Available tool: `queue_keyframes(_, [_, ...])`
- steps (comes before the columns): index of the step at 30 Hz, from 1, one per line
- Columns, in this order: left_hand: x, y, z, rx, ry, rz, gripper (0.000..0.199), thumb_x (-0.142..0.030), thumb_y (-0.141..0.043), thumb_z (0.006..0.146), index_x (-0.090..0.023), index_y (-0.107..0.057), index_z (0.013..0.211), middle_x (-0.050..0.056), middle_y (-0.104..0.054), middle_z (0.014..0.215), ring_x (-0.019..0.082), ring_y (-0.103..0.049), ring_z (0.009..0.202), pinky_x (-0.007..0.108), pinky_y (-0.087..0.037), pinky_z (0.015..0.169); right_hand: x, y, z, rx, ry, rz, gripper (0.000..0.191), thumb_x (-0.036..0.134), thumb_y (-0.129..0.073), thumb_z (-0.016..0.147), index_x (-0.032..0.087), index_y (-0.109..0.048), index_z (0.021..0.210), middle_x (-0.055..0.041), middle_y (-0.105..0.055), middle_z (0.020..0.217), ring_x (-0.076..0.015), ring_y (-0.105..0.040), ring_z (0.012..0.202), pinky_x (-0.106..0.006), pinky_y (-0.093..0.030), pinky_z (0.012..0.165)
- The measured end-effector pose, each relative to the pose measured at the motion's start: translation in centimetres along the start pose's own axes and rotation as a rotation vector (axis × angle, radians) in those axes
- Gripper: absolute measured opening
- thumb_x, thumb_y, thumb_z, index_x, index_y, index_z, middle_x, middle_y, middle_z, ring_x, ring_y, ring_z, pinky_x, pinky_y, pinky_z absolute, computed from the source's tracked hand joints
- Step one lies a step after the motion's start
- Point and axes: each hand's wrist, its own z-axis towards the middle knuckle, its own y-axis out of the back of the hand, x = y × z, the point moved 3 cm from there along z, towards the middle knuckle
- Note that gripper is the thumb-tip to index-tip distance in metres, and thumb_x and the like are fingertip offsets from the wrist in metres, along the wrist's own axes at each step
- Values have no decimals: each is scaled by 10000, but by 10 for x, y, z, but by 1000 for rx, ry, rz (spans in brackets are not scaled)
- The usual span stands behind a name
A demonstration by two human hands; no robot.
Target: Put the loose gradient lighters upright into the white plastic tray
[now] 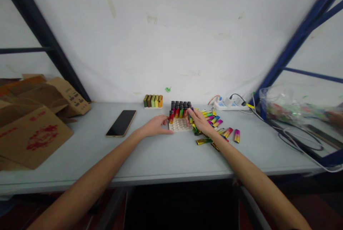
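Observation:
A white tray with holes (180,125) lies on the table, its back part filled with upright lighters with black tops (181,110). My left hand (158,125) is at the tray's left edge, thumb and fingers apart, beside a red lighter (171,116) standing in the tray. The fingers of my right hand (197,119) are closed on a lighter (190,115) at the tray's right side. Loose colourful lighters (203,140) lie in a pile around and under my right hand and wrist.
A small block of lighters (153,101) stands at the back. On the left are a phone (121,123) and cardboard boxes (34,133). A power strip (232,105), cables (294,144) and a plastic bag (281,103) are on the right. Metal posts frame the table.

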Motion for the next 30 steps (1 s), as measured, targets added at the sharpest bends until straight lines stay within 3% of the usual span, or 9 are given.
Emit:
queue_keyframes(4, [1,0,0,-4,-3,-9,618,-728,-754,675,-174,-622,917,32,-603,851,226,-570,766,310,-404,689,-6,0,0,-132,-77,-16,571,821,-382,920,262,-395,805,70,-319,600,-122,-321,476,-256,-330,454])
queue_keyframes(10, [2,-1,0,9,-3,5,653,-745,-741,684,-163,-639,962,35,-610,866,225,-571,778,309,-415,698,-10,4,-4,-325,-82,-232,648,798,-436,901,237,-336,594,46,-308,530,-110,-318,513,-262,-235,474])
queue_keyframes(19, [0,0,0,8,5,6,649,-724,-748,688,-158,-638,987,36,-614,879,220,-574,777,303,-414,697,-5,-2,-4,-347,-129,-390,488,602,-452,859,242,-317,559,42,-298,526,-102,-310,510,-268,-208,501])
queue_keyframes(30, [1,-1,1,-1,5,-1,651,-731,-756,673,-159,-649,963,31,-609,857,216,-567,771,303,-417,694,2,-6,-4,-265,-109,-434,437,570,-412,849,239,-320,579,37,-304,548,-102,-306,525,-272,-223,520])
